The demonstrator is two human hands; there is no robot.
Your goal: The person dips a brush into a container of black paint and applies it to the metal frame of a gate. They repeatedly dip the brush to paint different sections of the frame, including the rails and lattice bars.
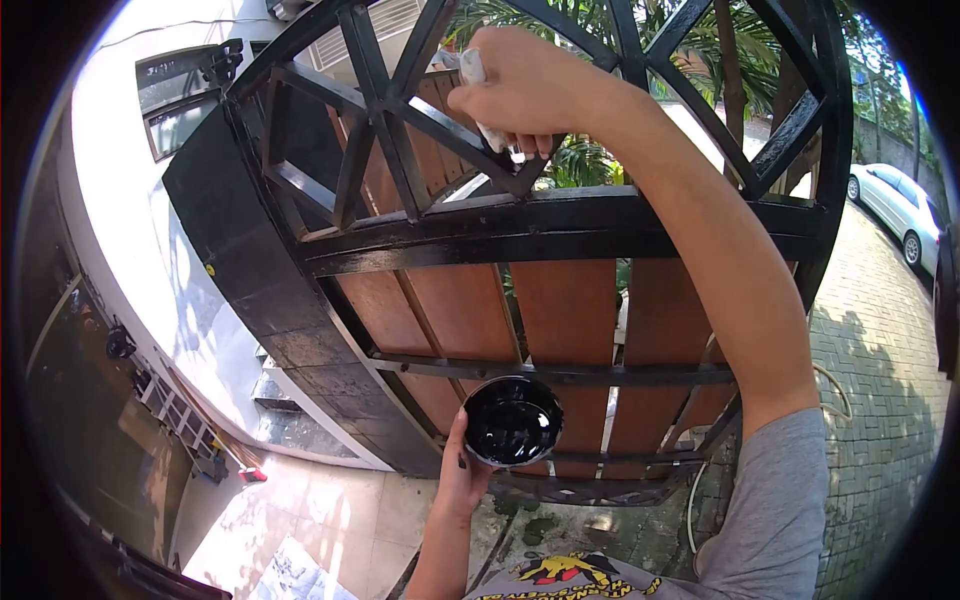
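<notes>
My left hand point(466, 481) is closed around the side and underside of a round bowl point(553, 450) with glossy black paint point(512, 420) inside. A dark smudge marks that hand's thumb side. Up at the top of the gate, my right hand point(520, 88) grips a paintbrush with a whitish handle point(472, 68). The brush's lower end points down to the crossing black bars of the gate's lattice point(520, 183), and my fingers partly hide it. The black metal gate point(500, 226) has brown panels point(563, 310) below its lattice.
A dark tiled pillar point(260, 260) stands left of the gate, near a white wall point(120, 200). Printed paper point(295, 575) lies on the pale floor. A ladder point(175, 420) and a red-headed broom point(252, 474) are farther left. A parked car point(895, 205) stands on the paved road at right.
</notes>
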